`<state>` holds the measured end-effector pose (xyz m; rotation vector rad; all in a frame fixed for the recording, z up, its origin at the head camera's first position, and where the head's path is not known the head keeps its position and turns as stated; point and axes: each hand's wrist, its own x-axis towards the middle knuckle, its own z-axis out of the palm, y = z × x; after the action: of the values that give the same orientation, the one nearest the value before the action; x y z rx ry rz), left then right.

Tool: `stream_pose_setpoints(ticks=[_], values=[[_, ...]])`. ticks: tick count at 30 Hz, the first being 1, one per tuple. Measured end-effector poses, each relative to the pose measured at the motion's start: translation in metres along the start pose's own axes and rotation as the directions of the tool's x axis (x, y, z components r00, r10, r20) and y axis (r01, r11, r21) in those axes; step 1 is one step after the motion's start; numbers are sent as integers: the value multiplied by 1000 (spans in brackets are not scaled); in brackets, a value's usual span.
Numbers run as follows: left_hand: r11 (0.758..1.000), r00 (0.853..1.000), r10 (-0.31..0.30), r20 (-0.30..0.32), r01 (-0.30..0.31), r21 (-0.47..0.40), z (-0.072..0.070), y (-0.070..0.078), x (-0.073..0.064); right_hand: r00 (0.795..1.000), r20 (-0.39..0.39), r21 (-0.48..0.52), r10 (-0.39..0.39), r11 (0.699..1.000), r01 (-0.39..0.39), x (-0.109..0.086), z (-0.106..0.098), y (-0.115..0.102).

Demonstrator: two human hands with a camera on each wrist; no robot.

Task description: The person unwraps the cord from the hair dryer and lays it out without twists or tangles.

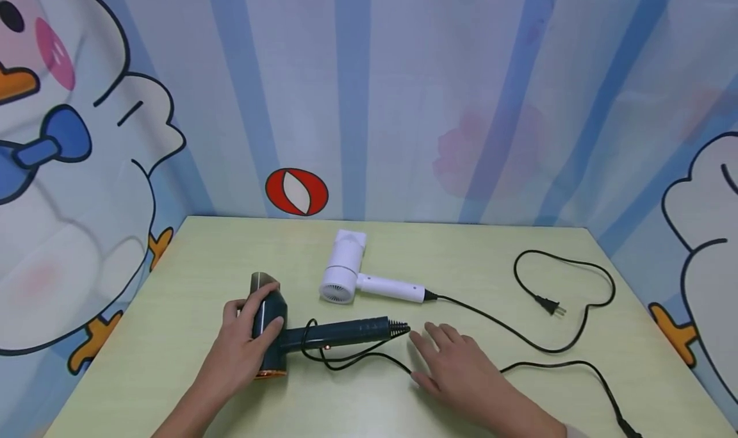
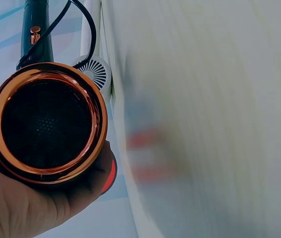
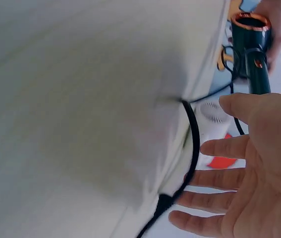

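Note:
My left hand (image 1: 236, 348) grips the body of a dark green hair dryer (image 1: 337, 334) at the left front of the table. Its copper-rimmed round end (image 2: 48, 126) faces the camera in the left wrist view. A black cord (image 1: 346, 363) loops around the dryer's handle and runs right. My right hand (image 1: 461, 377) is near the handle's tip, above the cord; its fingers are extended in the right wrist view and grasp nothing. Behind lies a white hair dryer (image 1: 344, 265), its handle pointing right.
The white dryer's black cord (image 1: 490, 316) curves over the right side of the table (image 1: 455, 252) to a two-pin plug (image 1: 549, 305). The green dryer's cord reaches the right front, where a dark plug end (image 1: 628, 428) shows. A printed cloth backdrop (image 1: 403, 105) stands behind the table.

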<state>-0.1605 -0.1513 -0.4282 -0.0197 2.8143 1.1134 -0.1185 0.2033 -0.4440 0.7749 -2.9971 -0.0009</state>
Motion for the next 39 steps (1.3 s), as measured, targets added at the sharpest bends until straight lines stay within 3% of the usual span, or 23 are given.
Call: stream_pose_setpoints(ticks=[2,9,14,25,33,39], values=[[1000,1000,3,-2,-3,0,0,0,0,1000,17,1,-26,1000,26,6,3,-5],[1000,1000,-3,-1,3,0,-1,1,-2,995,-46,-23,-92,996,91,19,11,-13],[1000,1000,-6,1,6,0,-1,1,-3,991,-51,-40,-121,992,119,24,14,-13],[1000,1000,-8,0,8,-10,-1,2,-3,999,-27,40,19,999,-18,26,21,-14],[1000,1000,-2,-4,2,-16,-1,3,-4,999,-14,-90,-35,995,34,30,22,-7],[1000,1000,4,7,-4,-19,-2,5,-5,996,-86,-90,38,995,-45,34,18,-2]])
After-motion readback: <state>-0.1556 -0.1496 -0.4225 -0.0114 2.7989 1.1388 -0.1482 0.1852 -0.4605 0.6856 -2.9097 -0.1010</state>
